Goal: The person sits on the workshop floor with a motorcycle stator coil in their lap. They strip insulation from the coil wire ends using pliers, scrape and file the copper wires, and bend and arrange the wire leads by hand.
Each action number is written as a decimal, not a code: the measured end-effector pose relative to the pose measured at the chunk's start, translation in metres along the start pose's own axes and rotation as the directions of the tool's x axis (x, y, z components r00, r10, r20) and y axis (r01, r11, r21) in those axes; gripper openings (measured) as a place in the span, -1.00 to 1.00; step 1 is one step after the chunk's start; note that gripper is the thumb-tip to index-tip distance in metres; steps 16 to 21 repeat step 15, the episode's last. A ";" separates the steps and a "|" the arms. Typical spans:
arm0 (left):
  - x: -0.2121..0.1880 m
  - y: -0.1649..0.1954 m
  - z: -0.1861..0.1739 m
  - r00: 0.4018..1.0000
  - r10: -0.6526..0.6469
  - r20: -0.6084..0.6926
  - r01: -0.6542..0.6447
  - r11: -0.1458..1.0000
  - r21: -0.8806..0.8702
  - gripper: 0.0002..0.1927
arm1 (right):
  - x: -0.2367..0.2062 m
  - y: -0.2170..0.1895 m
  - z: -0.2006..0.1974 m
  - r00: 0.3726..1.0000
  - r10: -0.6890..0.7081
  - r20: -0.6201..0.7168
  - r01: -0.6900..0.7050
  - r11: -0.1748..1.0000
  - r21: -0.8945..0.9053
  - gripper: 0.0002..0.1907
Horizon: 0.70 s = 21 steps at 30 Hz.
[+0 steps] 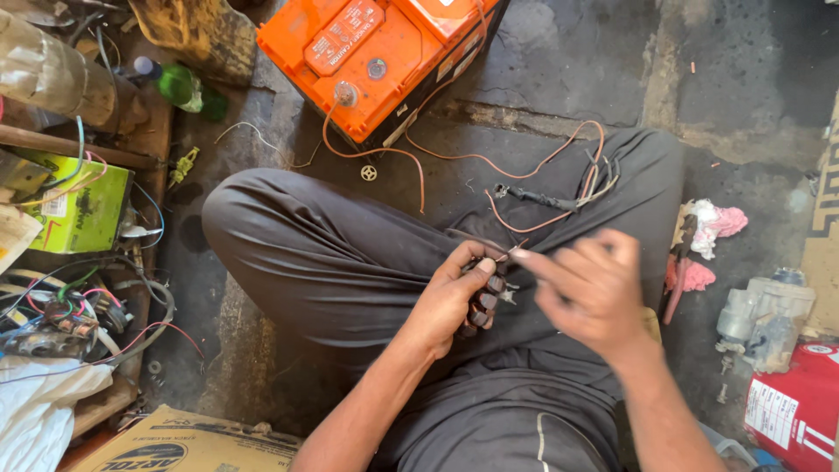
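Observation:
I sit cross-legged on a concrete floor in dark grey trousers. My left hand [454,293] grips a small dark part with copper-coloured windings [486,306] over my lap. My right hand [590,288], blurred by motion, pinches at a thin wire end beside the part's top, fingertips touching my left thumb. Orange wires [419,170] run from an orange battery [376,57] across the floor onto my right knee, where a black cable with a connector [537,197] lies.
A green box [83,210] and a tangle of coloured wires [65,319] sit at left. Pink and white rags with red-handled pliers [682,271] lie at right, beside a grey metal part [765,319] and a red container [800,406]. A cardboard box [188,441] lies near.

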<state>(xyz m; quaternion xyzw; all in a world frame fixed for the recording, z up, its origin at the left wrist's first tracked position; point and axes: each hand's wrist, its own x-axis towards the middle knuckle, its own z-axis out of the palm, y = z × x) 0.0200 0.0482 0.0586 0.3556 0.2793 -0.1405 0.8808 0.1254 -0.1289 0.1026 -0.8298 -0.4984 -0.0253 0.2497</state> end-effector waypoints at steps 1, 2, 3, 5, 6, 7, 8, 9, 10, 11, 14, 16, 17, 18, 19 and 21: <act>0.001 0.000 -0.001 1.000 -0.004 0.005 0.004 1.000 -0.019 -0.85 | -0.005 0.004 -0.006 0.999 0.034 -0.002 -0.034 0.998 -0.058 -0.54; 0.001 -0.001 -0.003 1.000 -0.013 0.010 0.014 0.999 -0.039 -0.85 | -0.012 0.007 -0.014 0.997 0.071 -0.003 -0.071 0.991 -0.115 -0.54; 0.001 -0.004 -0.003 1.000 -0.023 0.017 0.024 0.998 -0.062 -0.85 | -0.020 0.010 -0.021 0.994 0.108 -0.004 -0.107 0.979 -0.174 -0.54; 0.000 -0.003 -0.005 1.000 -0.015 0.006 0.015 0.999 -0.043 -0.85 | -0.027 0.013 -0.024 0.980 0.185 -0.069 -0.193 0.968 -0.159 -0.56; 0.001 -0.002 -0.005 1.000 -0.007 0.004 0.007 0.999 -0.031 -0.85 | -0.028 0.015 -0.025 0.970 0.220 -0.106 -0.235 0.960 -0.152 -0.57; 0.002 -0.002 -0.005 1.000 -0.004 0.004 0.004 1.000 -0.017 -0.85 | -0.027 0.015 -0.020 0.975 0.184 -0.123 -0.191 0.981 -0.048 -0.58; 0.002 -0.002 -0.004 1.000 -0.007 0.004 0.007 1.000 -0.003 -0.84 | -0.026 0.011 -0.013 0.978 0.154 -0.142 -0.147 0.987 0.058 -0.59; 0.002 -0.004 -0.003 1.000 -0.013 0.007 0.013 1.000 0.010 -0.84 | -0.027 0.005 -0.006 0.978 0.129 -0.162 -0.103 0.982 0.158 -0.60; 0.002 -0.006 -0.001 1.000 -0.025 -0.010 0.025 1.000 0.019 -0.84 | -0.024 0.000 0.002 0.982 0.149 -0.114 -0.119 0.966 0.231 -0.60; 0.003 -0.007 0.000 0.999 -0.030 -0.027 0.031 0.999 0.029 -0.84 | -0.017 -0.004 0.012 0.985 0.160 -0.068 -0.132 0.944 0.301 -0.59; 0.006 -0.010 -0.003 0.999 0.004 -0.031 -0.003 1.000 0.029 -0.84 | -0.003 -0.011 0.023 0.986 0.163 -0.023 -0.133 0.870 0.474 -0.57; 0.006 -0.013 -0.006 0.999 0.021 -0.028 -0.020 1.000 0.020 -0.84 | -0.001 -0.014 0.024 0.987 0.162 -0.018 -0.128 0.841 0.526 -0.56; 0.006 -0.013 -0.006 0.999 0.021 -0.028 -0.020 1.000 0.020 -0.84 | -0.001 -0.014 0.024 0.987 0.162 -0.018 -0.128 0.841 0.526 -0.56; 0.006 -0.013 -0.006 0.999 0.021 -0.028 -0.020 1.000 0.020 -0.84 | -0.001 -0.014 0.024 0.987 0.162 -0.018 -0.128 0.841 0.526 -0.56; 0.006 -0.013 -0.006 0.999 0.021 -0.028 -0.020 1.000 0.020 -0.84 | -0.001 -0.014 0.024 0.987 0.162 -0.018 -0.128 0.841 0.526 -0.56; 0.006 -0.013 -0.006 0.999 0.021 -0.028 -0.020 1.000 0.020 -0.84 | -0.001 -0.014 0.024 0.987 0.162 -0.018 -0.128 0.841 0.526 -0.56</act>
